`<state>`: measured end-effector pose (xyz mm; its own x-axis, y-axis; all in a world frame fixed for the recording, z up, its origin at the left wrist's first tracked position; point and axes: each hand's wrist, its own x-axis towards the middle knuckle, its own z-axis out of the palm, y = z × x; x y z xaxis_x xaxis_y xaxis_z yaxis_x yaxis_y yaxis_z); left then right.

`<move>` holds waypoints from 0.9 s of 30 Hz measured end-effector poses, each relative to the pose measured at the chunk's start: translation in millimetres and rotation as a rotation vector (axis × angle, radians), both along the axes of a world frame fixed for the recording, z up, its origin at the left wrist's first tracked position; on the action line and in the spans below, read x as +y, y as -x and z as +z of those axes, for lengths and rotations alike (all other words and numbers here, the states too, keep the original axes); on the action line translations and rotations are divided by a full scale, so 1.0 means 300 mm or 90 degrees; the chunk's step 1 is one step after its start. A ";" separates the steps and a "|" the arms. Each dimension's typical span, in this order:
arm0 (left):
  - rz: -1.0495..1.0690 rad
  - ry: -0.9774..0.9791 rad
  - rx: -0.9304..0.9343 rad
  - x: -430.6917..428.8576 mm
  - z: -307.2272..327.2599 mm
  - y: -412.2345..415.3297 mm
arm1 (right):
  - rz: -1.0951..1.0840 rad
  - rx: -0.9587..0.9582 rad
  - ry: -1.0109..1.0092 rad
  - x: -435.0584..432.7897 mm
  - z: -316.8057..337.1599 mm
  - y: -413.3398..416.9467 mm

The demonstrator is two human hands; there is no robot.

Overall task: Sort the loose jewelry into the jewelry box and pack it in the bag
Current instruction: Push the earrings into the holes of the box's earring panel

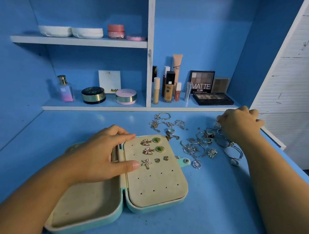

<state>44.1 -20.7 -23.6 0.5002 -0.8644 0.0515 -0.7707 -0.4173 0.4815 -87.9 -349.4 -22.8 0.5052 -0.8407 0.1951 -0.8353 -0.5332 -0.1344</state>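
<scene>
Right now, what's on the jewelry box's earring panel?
On the earring panel: two leaf earrings, two green earrings, a starfish, two small studs. The left hand covers its left edge; anything there is hidden.

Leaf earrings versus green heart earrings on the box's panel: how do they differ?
The leaf earrings are gold leaf shapes set with pale stones; the green heart earrings are heart-shaped with green centres. The leaf earrings sit nearer the hinge, the green heart earrings towards the clasp side. Both are pairs pinned on the beige panel.
</scene>
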 end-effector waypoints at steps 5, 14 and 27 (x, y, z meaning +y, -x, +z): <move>0.003 -0.004 0.005 -0.002 -0.002 -0.004 | 0.023 -0.016 -0.009 0.013 0.004 0.007; 0.002 -0.001 -0.001 0.001 -0.007 -0.011 | 0.332 -0.027 -0.045 0.117 0.045 0.008; -0.001 -0.006 -0.005 0.000 -0.006 -0.011 | 0.346 0.064 -0.084 0.135 0.055 0.024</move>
